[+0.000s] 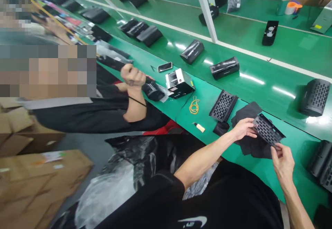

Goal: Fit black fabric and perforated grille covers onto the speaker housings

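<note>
Left fingers (pixel 248 120) and right fingers (pixel 282 148) pinch the slotted panel (pixel 268 130), some tips apparently hidden

black top (pixel 233 191) | short black left sleeve (pixel 155 191) | white swoosh (pixel 193 220) on front | left hand (pixel 243 129), right hand (pixel 284 158): bare

A white Nike swoosh (pixel 202 220) shows on the black shirt (pixel 233 198), with small marks (pixel 190 224) below it that cannot be read. The yellow label (pixel 192 83) on the black-and-white box (pixel 179 84) is too small to read.
</note>
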Motion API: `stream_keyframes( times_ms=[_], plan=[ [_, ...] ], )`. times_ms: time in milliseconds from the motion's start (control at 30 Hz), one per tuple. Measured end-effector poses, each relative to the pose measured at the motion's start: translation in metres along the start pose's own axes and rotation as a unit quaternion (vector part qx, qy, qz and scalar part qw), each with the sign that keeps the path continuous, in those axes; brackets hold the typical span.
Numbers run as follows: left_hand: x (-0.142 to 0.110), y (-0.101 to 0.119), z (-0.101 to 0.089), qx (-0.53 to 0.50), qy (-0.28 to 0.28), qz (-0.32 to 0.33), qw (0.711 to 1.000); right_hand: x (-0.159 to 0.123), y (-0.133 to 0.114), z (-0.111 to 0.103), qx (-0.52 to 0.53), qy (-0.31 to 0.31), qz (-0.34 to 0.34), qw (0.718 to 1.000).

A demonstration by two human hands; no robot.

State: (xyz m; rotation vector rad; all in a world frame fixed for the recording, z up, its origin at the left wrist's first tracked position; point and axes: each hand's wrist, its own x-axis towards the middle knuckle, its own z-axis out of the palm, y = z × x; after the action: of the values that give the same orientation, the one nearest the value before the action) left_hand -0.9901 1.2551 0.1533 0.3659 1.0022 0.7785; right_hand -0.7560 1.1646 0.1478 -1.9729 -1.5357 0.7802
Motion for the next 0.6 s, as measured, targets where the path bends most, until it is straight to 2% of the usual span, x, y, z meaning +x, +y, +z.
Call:
stream_keyframes(
  times_ms=[100, 267, 400, 467, 533, 567, 600],
  plan=[
    [0.003, -0.017, -0.004, 0.024, 0.084, 0.021, 0.996, -0.015, 0.019, 0.019, -0.026, 0.001, 0.067, 0.997],
    [0.006, -0.037, -0.003, 0.088, 0.133, 0.0, 0.987, -0.031, 0.034, 0.043, -0.053, -0.081, 0.108, 0.989],
    [-0.008, -0.03, -0.002, 0.181, 0.201, 0.024, 0.962, -0.032, 0.039, 0.032, -0.028, -0.109, 0.138, 0.984],
    [-0.023, -0.028, 0.0, 0.267, 0.249, 0.061, 0.929, -0.035, 0.04, 0.018, 0.004, -0.119, 0.155, 0.981],
    [-0.039, -0.032, 0.002, 0.375, 0.248, 0.065, 0.891, -0.041, 0.041, 0.006, 0.044, -0.126, 0.173, 0.976],
    [-0.046, -0.037, 0.004, 0.412, 0.216, 0.042, 0.884, -0.044, 0.041, 0.003, 0.065, -0.127, 0.181, 0.973],
    [-0.05, -0.044, 0.006, 0.424, 0.166, 0.004, 0.89, -0.046, 0.04, 0.001, 0.086, -0.126, 0.187, 0.97]
  ],
)
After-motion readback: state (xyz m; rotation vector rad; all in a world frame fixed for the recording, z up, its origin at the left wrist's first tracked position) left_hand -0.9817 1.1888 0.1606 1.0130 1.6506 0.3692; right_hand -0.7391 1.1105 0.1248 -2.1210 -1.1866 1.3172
